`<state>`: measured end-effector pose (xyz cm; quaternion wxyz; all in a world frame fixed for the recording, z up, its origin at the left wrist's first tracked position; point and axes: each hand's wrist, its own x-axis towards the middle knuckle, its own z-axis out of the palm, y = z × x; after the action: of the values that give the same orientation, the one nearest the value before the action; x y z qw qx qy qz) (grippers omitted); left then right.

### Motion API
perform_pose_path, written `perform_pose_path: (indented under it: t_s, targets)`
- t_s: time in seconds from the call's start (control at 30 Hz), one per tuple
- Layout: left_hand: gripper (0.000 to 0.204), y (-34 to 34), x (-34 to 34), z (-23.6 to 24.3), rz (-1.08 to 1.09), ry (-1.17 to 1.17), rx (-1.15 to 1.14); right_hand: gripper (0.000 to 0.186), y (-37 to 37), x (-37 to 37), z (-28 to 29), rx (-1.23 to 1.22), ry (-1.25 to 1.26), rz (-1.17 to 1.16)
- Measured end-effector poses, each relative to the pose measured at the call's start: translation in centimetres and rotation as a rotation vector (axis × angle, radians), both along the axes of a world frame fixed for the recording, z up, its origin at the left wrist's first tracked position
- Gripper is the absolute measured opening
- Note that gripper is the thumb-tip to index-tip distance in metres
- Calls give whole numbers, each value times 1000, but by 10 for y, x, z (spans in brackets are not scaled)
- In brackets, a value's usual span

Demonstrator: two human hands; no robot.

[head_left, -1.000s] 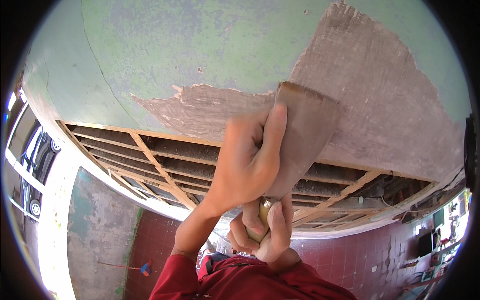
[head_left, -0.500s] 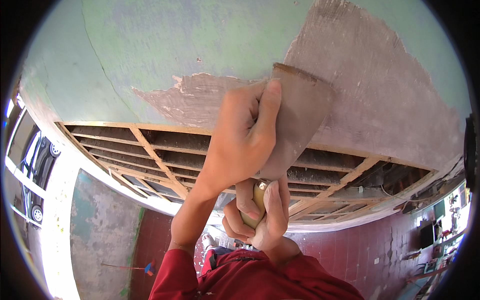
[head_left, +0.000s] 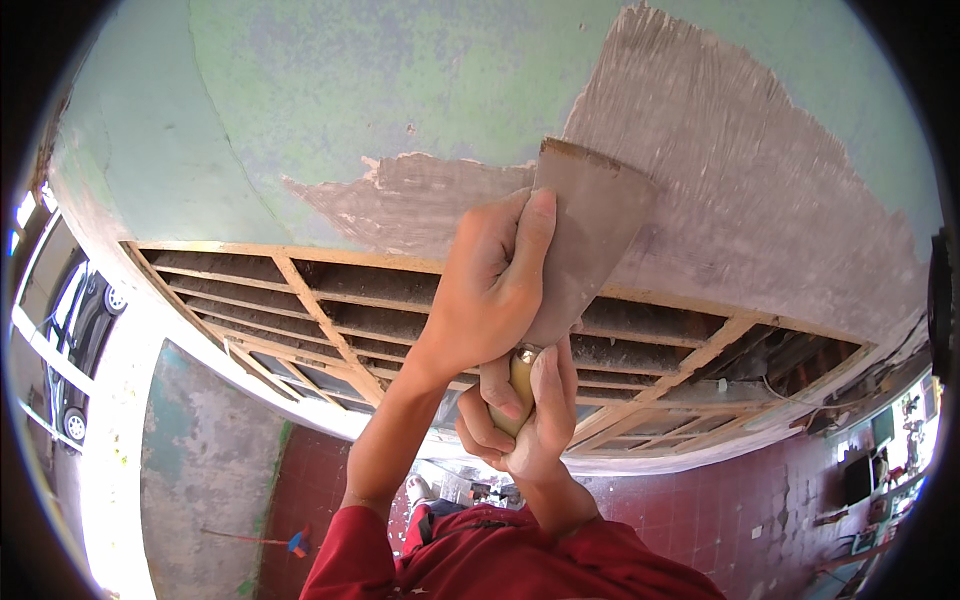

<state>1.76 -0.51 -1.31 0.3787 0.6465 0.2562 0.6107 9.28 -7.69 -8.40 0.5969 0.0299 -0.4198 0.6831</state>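
A wide scraper with a broad grey metal blade (head_left: 596, 225) is held up to the green painted wall (head_left: 330, 90). Its top edge lies at or very near the wall, over the bare patch; I cannot tell if it touches. My left hand (head_left: 490, 275) is closed on the blade's left side, thumb lying along its face. Below it, my right hand (head_left: 540, 410) wraps round the yellowish handle (head_left: 521, 385). A rough grey-brown patch (head_left: 710, 150) spreads to the right of the blade, and a narrower strip reaches left behind my left hand.
Under the painted surface runs a wooden lattice frame (head_left: 310, 310) with dark slots. A red tiled floor (head_left: 660, 510) lies below, with a long-handled tool with a blue head (head_left: 298, 543) at lower left. A dark car (head_left: 80, 330) stands outside at far left.
The scraper and both hands have shifted slightly left and down against the wall. The view has moved a little too. Both hands keep the same grip.
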Motion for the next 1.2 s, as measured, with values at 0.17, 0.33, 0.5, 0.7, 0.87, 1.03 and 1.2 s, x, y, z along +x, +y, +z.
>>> perform_pose_path:
  t_s: [0.17, 0.33, 0.5, 0.7, 0.87, 1.03, 1.2]
  targets:
    - [39, -4, 6, -6, 56, 15, 24, 37, -4, 3, -7, -8, -54, -42]
    - [38, 3, 2, 14, 110, 59, 166, 36, 10, -2, 4, 55, 2, 20]
    - [38, -3, 3, 2, 148, 109, 131, 37, -4, 1, -3, -55, -6, 2]
    - [37, 2, 2, 22, 153, 96, 171, 36, 7, -3, 15, 50, 22, 29]
    - [35, -1, 2, 3, 151, 124, 162, 35, -3, -3, -2, -35, -10, -39]
    - [31, 3, 5, 12, 188, 101, 196, 35, -1, 0, 8, -35, 14, -11]
    - [25, 0, 0, 20, 164, 158, 134, 37, 6, 0, 13, -7, -7, -8]
